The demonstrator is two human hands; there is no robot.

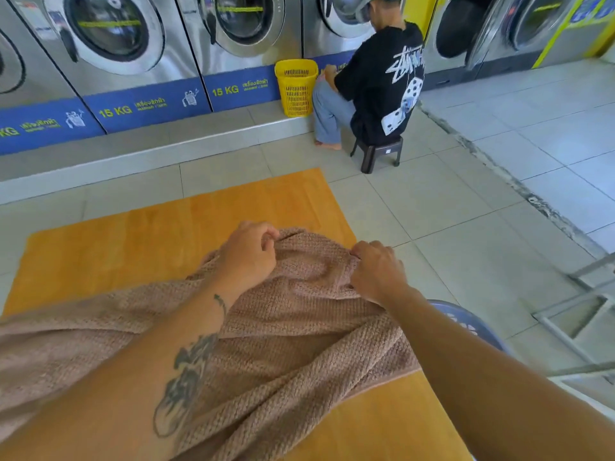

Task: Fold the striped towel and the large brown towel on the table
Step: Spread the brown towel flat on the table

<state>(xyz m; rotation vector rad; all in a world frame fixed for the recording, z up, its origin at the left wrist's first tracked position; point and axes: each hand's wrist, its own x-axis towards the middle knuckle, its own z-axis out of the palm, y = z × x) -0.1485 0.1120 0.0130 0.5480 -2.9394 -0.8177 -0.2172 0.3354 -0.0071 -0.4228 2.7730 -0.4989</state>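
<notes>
The large brown towel [299, 331] lies bunched and creased across the near half of the orange wooden table [139, 241]. My left hand [248, 254] pinches the towel's far edge near the table's middle. My right hand [377, 272] grips the same edge a little to the right, close to the table's right side. Both forearms reach over the cloth. No striped towel shows in this view.
A blue laundry basket [472, 324] sits by the table's right edge under my right arm. A person on a small black stool [376, 151] crouches by a yellow basket [296, 86] at the washing machines [109, 44]. A metal frame [579, 314] stands at the right.
</notes>
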